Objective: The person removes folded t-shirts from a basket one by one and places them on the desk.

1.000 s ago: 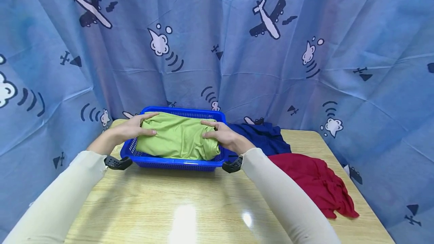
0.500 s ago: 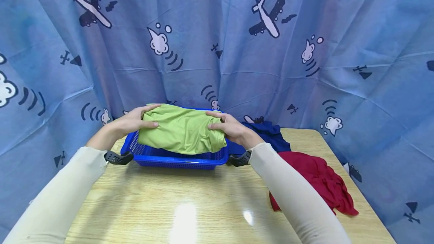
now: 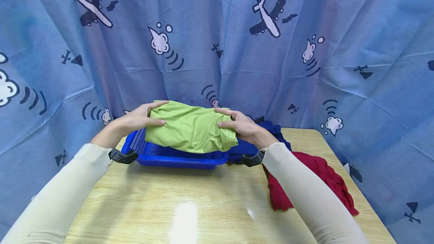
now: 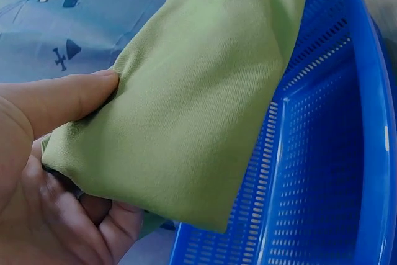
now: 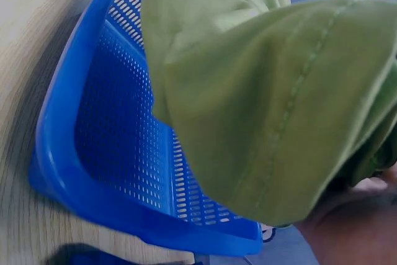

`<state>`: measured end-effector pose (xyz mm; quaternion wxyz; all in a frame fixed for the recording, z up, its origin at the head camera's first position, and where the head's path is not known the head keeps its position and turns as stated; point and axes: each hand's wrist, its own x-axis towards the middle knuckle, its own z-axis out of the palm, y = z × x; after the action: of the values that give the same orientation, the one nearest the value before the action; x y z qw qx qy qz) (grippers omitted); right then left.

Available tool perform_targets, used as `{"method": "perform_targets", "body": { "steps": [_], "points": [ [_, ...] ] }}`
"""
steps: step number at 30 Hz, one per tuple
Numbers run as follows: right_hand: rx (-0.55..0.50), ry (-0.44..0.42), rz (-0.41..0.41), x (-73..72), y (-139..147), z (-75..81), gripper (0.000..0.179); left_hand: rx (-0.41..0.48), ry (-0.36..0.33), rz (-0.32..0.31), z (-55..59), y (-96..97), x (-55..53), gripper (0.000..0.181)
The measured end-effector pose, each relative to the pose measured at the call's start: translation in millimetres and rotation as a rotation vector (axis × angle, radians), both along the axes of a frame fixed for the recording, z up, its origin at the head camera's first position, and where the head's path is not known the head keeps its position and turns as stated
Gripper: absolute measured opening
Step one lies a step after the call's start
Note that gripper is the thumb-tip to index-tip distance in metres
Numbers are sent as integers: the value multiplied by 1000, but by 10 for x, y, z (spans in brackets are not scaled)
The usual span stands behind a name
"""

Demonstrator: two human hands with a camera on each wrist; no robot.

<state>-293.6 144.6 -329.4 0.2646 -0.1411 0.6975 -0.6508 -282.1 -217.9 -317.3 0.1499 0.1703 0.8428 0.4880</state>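
Observation:
A folded lime-green cloth garment (image 3: 190, 127) is held up by its two ends above a blue plastic basket (image 3: 176, 160). My left hand (image 3: 144, 118) grips the left end, thumb on the near face and other fingers behind, as the left wrist view shows. At the right end my right hand (image 3: 242, 125) grips the rolled edge. In the right wrist view a stitched hem of the green garment (image 5: 273, 110) hangs over the basket (image 5: 59, 153), and most of that hand is hidden by cloth. The basket's perforated inside shows below the garment, with nothing seen lying in it.
Right of the basket lies a dark blue cloth (image 3: 244, 150), partly behind my right hand. A crumpled red cloth (image 3: 315, 172) lies near the table's right edge, crossed by my right sleeve. A patterned blue curtain (image 3: 217, 48) stands behind the wooden table (image 3: 149, 202).
Both hands have lifted the green garment up out of the basket and shifted it a little to the right. The basket has stayed in place, its inside now showing.

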Motion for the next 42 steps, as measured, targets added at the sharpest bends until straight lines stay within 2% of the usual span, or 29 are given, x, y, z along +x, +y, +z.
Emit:
{"method": "perform_targets", "body": {
  "steps": [9,15,18,23,33,42],
  "points": [
    [0,33,8,84,181,107,69,26,19,-39,22,150,-5,78],
    [13,61,5,118,353,174,69,58,44,-36,34,314,8,78],
    [21,73,13,135,444,200,69,75,37,-34,32,395,13,78],
    [42,76,5,187,602,231,71,73,27,-68,53,519,43,80],
    [60,116,38,304,932,245,72,87,3,-137,74,753,119,81],
    [45,154,43,425,1202,200,73,83,16,-175,46,960,198,80]
  ]
}}
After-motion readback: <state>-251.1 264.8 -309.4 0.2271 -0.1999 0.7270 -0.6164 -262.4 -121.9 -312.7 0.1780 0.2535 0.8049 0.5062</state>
